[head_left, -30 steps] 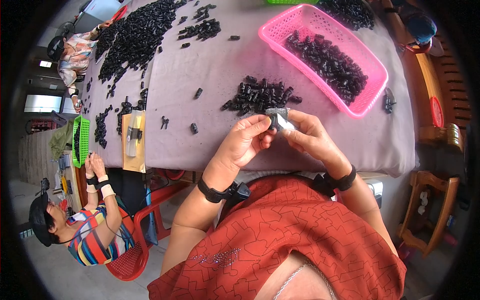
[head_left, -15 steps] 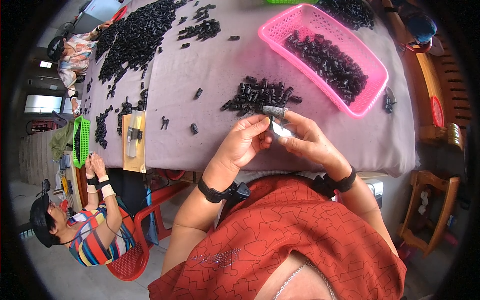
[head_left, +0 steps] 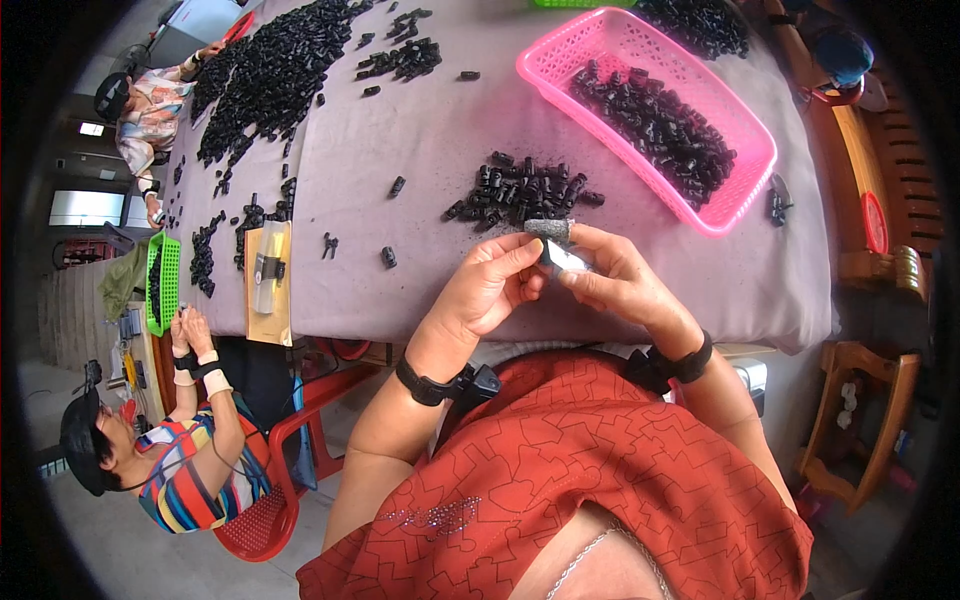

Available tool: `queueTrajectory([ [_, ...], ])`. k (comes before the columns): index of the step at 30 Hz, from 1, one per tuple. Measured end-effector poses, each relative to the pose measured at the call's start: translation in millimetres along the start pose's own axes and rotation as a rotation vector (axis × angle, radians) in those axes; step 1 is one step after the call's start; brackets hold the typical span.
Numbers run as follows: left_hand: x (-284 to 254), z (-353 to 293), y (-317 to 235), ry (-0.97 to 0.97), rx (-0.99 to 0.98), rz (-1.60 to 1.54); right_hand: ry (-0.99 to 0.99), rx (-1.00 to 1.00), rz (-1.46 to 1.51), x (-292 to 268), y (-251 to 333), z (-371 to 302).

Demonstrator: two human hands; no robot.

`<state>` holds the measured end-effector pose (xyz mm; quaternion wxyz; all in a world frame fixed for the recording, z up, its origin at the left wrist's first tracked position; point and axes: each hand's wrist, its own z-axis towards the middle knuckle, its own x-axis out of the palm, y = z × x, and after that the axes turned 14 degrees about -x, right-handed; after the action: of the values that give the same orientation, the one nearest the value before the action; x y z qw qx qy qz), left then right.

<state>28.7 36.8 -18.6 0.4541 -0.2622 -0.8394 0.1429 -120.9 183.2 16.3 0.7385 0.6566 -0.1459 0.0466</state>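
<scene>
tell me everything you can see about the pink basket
The pink basket is oblong, open-topped, with rounded corners and a band-like rim. It looks like plastic, its walls pierced with small holes. It stands upright, slanted across the mauve cloth, holding many black pieces. The right hand is near, not touching it.
</scene>
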Motion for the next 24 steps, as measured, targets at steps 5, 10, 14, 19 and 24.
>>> queueTrajectory([
  [5,0.5,0.1,0.4,0.019,-0.008,0.017,-0.017,0.015,-0.004,-4.0,-6.3,-0.1],
  [10,-4.1,1.9,1.0,0.026,0.009,0.030,-0.087,0.000,-0.025,-1.4,-12.2,0.2],
  [14,-2.9,1.1,-0.4,0.014,0.063,0.051,-0.124,-0.002,-0.038,-2.4,-12.9,0.5],
  [19,-1.6,0.5,-0.1,0.000,0.072,0.048,-0.130,0.000,-0.033,-1.7,-12.7,1.0],
  [24,1.0,-0.3,-2.1,-0.004,0.080,0.037,-0.127,0.003,-0.055,-2.8,-13.5,0.7],
])
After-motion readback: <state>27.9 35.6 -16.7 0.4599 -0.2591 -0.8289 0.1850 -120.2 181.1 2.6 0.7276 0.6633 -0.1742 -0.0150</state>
